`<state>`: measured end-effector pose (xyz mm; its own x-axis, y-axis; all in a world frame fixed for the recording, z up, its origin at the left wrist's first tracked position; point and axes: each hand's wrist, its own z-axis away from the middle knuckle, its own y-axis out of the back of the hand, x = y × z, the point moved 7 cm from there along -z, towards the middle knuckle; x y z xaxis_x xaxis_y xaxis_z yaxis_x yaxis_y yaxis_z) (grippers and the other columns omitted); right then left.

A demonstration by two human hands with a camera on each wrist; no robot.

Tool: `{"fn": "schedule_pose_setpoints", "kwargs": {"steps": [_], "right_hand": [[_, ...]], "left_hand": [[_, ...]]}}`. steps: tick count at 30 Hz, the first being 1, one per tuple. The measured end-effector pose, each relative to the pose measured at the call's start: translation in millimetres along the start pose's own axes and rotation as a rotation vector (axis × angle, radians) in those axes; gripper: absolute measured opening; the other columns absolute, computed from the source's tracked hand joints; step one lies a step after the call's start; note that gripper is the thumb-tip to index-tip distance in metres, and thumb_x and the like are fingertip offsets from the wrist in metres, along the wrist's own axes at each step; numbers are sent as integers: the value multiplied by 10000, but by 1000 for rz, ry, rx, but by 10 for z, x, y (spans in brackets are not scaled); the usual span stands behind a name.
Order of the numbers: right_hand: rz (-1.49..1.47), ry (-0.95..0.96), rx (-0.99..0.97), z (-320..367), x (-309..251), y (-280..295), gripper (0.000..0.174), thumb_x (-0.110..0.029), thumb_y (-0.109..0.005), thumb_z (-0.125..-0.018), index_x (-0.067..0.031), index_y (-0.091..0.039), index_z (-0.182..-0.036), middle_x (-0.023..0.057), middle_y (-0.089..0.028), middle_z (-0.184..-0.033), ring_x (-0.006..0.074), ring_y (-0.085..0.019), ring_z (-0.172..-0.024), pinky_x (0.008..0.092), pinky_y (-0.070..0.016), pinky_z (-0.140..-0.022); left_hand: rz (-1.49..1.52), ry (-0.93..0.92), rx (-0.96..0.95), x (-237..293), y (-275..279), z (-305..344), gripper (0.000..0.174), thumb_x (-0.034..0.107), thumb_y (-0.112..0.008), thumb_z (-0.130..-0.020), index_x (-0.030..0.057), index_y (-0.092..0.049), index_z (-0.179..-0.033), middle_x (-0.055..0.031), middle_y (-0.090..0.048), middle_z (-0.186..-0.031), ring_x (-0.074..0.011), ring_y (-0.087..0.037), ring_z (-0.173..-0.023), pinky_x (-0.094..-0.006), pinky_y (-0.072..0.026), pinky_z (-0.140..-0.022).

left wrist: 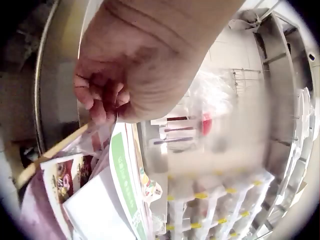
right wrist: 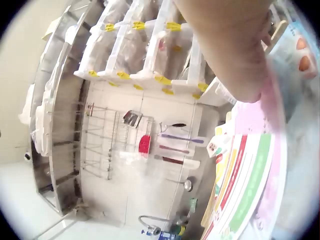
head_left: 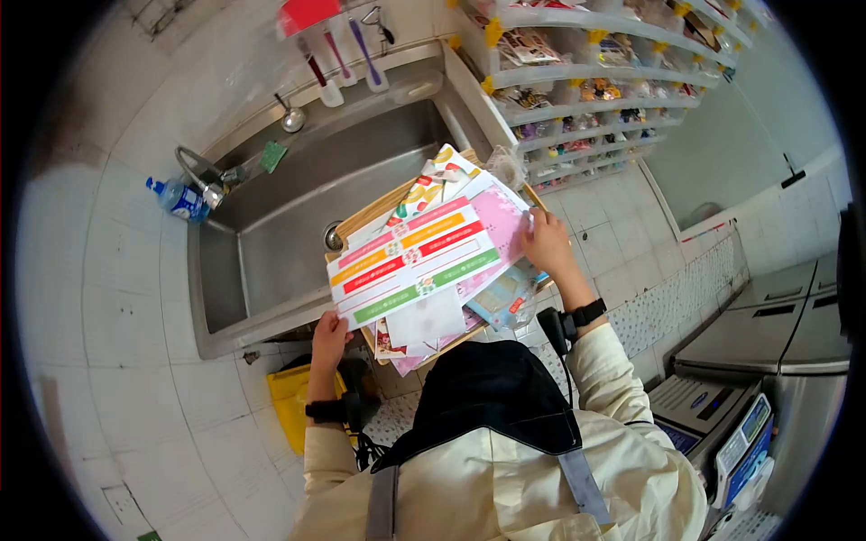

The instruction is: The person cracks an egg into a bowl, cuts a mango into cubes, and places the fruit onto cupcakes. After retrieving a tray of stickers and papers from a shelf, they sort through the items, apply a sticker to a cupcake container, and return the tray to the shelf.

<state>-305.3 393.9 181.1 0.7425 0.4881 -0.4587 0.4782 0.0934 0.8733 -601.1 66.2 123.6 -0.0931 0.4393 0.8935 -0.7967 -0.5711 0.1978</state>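
Paper fills the head view: a stack of printed sheets [head_left: 424, 257] on a wooden tray [head_left: 374, 215] hangs over the sink [head_left: 271, 261]. Its long axis runs slantwise from the left hand [head_left: 329, 338] at the near corner to the right hand [head_left: 546, 242] at the far edge, so each hand has one end. From the left wrist, that grip is curled, pinching the tray's wooden rim, with the sheets just below. From the right wrist, the thumb lies on the pink top sheet, gripping the stack's edge; the fingers beneath are hidden.
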Motion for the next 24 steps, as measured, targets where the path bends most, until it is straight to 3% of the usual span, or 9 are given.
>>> {"fn": "schedule_pose_setpoints", "kwargs": {"steps": [5, 7, 8, 9, 11, 14, 18, 20, 24], "right_hand": [[-65, -74, -16, -57, 38, 23, 343, -218, -593, -734, -45, -567, -1029, 214, -604, -898, 382, -585, -831, 453, -460, -769], [-118, -120, 9, -87, 101, -16, 256, -220, -585, -744, -37, -614, -922, 199, -621, -797, 341, -607, -742, 429, -476, -698], [-115, -121, 8, -108, 122, -15, 256, -220, -585, -744, -37, -614, -922, 199, -621, -797, 341, -607, -742, 429, -476, -698], [-265, -220, -86, -130, 207, -89, 234, -226, -580, -754, -28, -619, -872, 192, -617, -745, 324, -608, -696, 416, -474, -659], [-413, -318, -183, -157, 316, -179, 227, -232, -574, -764, -19, -624, -823, 186, -613, -693, 308, -609, -650, 404, -471, -619], [-769, -317, -150, -175, 392, -234, 238, -223, -590, -793, 4, -567, -726, 100, -585, -636, 181, -556, -574, 322, -437, -552], [-413, -206, 157, -185, 337, 292, 244, -222, -626, -792, -11, -551, -696, 46, -555, -622, 120, -499, -568, 289, -418, -537], [-627, -239, 55, -147, 236, 417, 251, -216, -660, -772, -5, -549, -695, 45, -564, -630, 112, -507, -581, 293, -416, -537], [-561, -203, -141, -143, 347, 414, 225, -192, -670, -757, 10, -576, -726, 61, -587, -643, 126, -537, -588, 299, -421, -542]], "left_hand": [[-85, 117, 23, -147, 316, 123, 143, 89, -536, -830, 25, -511, -956, -22, -566, -799, -80, -529, -666, -216, -429, -581], [-101, 70, 34, -223, 294, 46, 216, 58, -543, -808, 22, -477, -1011, -41, -565, -822, -103, -538, -684, -238, -449, -613], [-199, -101, 81, -165, 293, -1, 300, 48, -545, -805, 18, -435, -1082, -59, -571, -847, -116, -546, -692, -248, -455, -628], [-299, -271, 129, -101, 299, -9, 384, 38, -547, -801, 14, -393, -1153, -77, -578, -871, -130, -553, -700, -257, -462, -642], [-300, -286, 160, 41, 181, -28, 473, 32, -547, -799, 12, -324, -1216, -96, -584, -896, -140, -559, -702, -263, -465, -645], [-237, -202, 154, 115, 28, -66, 606, 29, -548, -797, 18, -217, -1305, -126, -591, -937, -157, -569, -701, -272, -471, -649], [-191, -88, 108, 53, -91, -106, 687, 34, -555, -798, 33, -149, -1352, -162, -593, -1014, -186, -601, -750, -285, -481, -681], [-208, -82, 86, -10, -117, -135, 707, 36, -561, -797, 35, -135, -1362, -173, -590, -1039, -191, -609, -780, -286, -481, -698], [-181, -232, 96, -75, -135, -268, 757, -31, -540, -774, 65, -100, -1382, -145, -584, -947, -148, -560, -702, -256, -462, -593]]}}
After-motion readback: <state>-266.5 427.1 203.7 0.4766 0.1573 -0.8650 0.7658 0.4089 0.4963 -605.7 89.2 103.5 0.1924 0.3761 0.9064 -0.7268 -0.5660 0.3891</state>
